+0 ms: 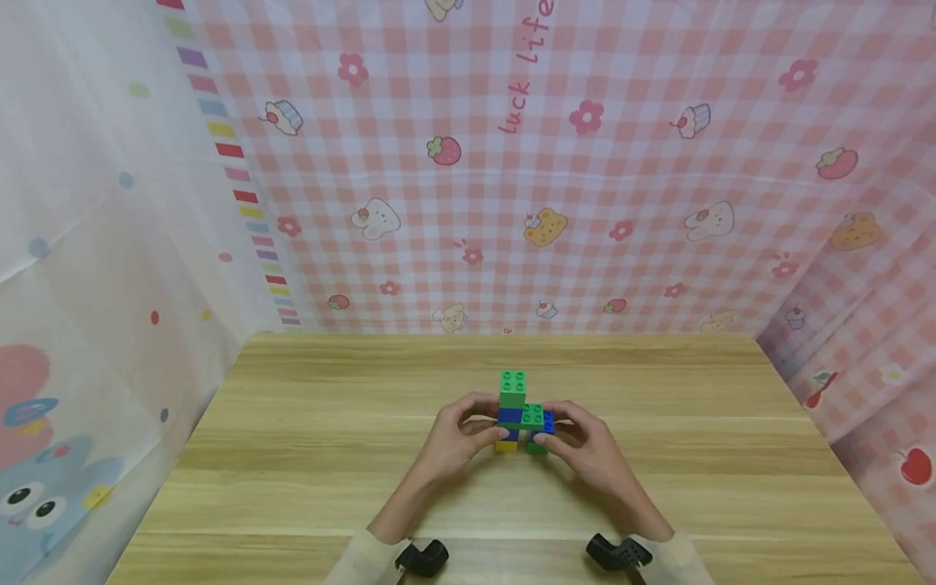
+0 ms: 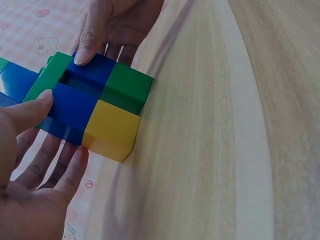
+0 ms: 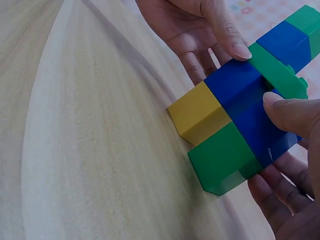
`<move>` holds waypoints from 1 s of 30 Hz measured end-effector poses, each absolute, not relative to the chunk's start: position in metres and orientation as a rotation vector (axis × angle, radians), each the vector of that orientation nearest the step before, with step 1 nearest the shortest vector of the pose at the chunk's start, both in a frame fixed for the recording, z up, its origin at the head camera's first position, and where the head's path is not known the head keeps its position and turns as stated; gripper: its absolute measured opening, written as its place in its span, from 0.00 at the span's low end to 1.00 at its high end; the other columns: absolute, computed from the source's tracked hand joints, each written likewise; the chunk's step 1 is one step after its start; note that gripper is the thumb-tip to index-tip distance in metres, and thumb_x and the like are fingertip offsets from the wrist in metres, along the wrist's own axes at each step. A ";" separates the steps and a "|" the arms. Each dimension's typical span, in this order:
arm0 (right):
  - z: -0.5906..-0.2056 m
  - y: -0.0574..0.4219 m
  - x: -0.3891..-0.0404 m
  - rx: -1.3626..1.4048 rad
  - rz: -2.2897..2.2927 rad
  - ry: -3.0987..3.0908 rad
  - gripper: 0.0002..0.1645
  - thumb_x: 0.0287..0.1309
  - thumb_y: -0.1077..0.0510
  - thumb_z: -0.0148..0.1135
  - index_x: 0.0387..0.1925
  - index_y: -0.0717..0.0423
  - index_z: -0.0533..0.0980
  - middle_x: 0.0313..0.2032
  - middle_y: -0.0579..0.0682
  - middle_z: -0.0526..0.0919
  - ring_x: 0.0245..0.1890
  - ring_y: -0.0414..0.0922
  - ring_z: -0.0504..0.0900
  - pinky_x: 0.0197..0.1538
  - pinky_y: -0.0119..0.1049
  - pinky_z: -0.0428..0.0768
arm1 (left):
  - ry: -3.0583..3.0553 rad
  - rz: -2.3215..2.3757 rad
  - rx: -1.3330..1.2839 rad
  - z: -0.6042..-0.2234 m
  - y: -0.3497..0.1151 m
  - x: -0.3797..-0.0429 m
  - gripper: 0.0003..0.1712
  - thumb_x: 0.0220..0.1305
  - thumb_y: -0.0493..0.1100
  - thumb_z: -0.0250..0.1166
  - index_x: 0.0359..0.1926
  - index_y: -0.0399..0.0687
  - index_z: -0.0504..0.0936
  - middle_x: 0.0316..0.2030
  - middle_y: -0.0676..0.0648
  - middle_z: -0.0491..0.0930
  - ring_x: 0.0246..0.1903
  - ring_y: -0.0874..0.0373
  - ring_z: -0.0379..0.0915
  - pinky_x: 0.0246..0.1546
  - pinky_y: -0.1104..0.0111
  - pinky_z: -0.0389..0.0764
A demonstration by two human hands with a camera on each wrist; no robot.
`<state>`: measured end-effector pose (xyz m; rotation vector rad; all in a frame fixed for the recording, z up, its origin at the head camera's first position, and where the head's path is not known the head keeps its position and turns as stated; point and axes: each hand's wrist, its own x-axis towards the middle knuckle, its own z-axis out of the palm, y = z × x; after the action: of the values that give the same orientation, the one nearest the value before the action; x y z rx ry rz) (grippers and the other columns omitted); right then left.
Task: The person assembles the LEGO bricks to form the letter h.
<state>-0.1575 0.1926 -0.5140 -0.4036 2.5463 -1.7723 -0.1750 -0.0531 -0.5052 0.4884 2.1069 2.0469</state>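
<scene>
A small structure of toy building bricks stands upright on the wooden table, between both hands. One leg has a yellow brick [image 2: 112, 132] at its foot with a blue brick [image 3: 231, 85] above. The other has a green brick [image 3: 222, 160] under a second blue brick [image 3: 277, 132]. A thin green brick [image 1: 533, 415] bridges the two legs. Over its left end sit another blue brick [image 1: 509, 416] and a green brick [image 1: 513, 390] at the top. My left hand [image 1: 455, 435] pinches the yellow-footed leg by its blue brick. My right hand [image 1: 594, 443] grips the other leg's blue brick.
The wooden table [image 1: 307, 431] reaches back to a pink checked curtain [image 1: 483, 195]. A pale curtain [image 1: 95, 244] hangs along the left side. Black wrist-worn devices sit at the left wrist [image 1: 422, 558] and the right wrist [image 1: 617, 552].
</scene>
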 end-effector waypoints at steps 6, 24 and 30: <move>-0.512 0.191 -0.157 -0.341 -1.741 2.535 0.23 0.63 0.53 0.72 0.59 0.44 0.79 0.55 0.49 0.82 0.56 0.50 0.83 0.63 0.38 0.83 | 2.103 2.055 0.474 -0.507 -0.055 -0.175 0.22 0.62 0.32 0.73 0.57 0.44 0.82 0.52 0.39 0.81 0.55 0.49 0.80 0.60 0.67 0.83; -0.507 0.185 -0.160 -0.306 -1.690 2.533 0.22 0.65 0.51 0.70 0.60 0.47 0.79 0.52 0.51 0.85 0.53 0.48 0.82 0.63 0.42 0.83 | 2.168 2.014 0.413 -0.506 -0.061 -0.175 0.21 0.65 0.40 0.73 0.58 0.47 0.81 0.50 0.42 0.82 0.52 0.52 0.78 0.54 0.72 0.85; -0.505 0.182 -0.160 -0.298 -1.690 2.527 0.24 0.65 0.51 0.69 0.61 0.48 0.79 0.51 0.51 0.85 0.54 0.48 0.82 0.63 0.42 0.83 | 2.178 2.009 0.400 -0.508 -0.062 -0.175 0.22 0.65 0.43 0.72 0.59 0.49 0.81 0.50 0.43 0.82 0.52 0.51 0.78 0.54 0.73 0.85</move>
<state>-0.1595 0.1822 -0.5046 -0.2975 2.5266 -1.6904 -0.1755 -0.0619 -0.5075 0.4002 2.1775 2.0088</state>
